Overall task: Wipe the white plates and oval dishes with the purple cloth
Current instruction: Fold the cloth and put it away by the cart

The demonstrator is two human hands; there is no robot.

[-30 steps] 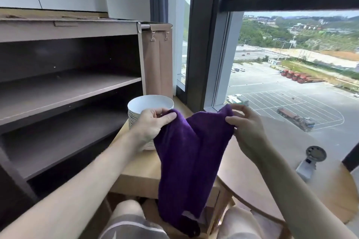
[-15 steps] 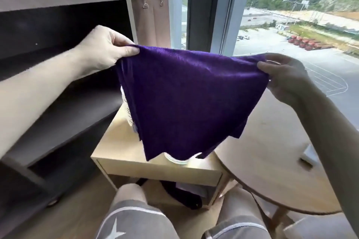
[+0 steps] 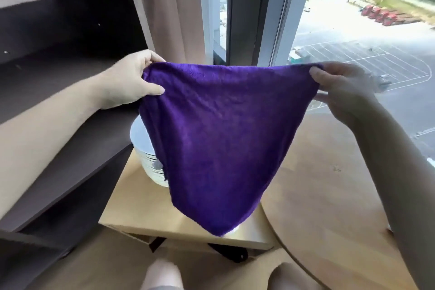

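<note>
The purple cloth (image 3: 219, 139) hangs spread out in the air in front of me, its lower corner pointing down. My left hand (image 3: 127, 82) pinches its upper left corner and my right hand (image 3: 341, 87) pinches its upper right corner. Behind the cloth, a stack of white plates (image 3: 146, 155) stands on a small light wooden table (image 3: 131, 209); only the stack's left side and a sliver below the cloth's tip show. No oval dishes are visible.
A dark brown shelf unit (image 3: 70, 148) with bare shelves stands close on the left. A round wooden table (image 3: 329, 207) fills the lower right. A tall window (image 3: 353, 30) and a beige curtain (image 3: 174, 19) lie ahead. My knees (image 3: 162, 273) show at the bottom.
My hands have pulled apart and spread the bunched cloth wide. Since half a second ago both hands and the cloth sit lower in view, with the camera tilted further down.
</note>
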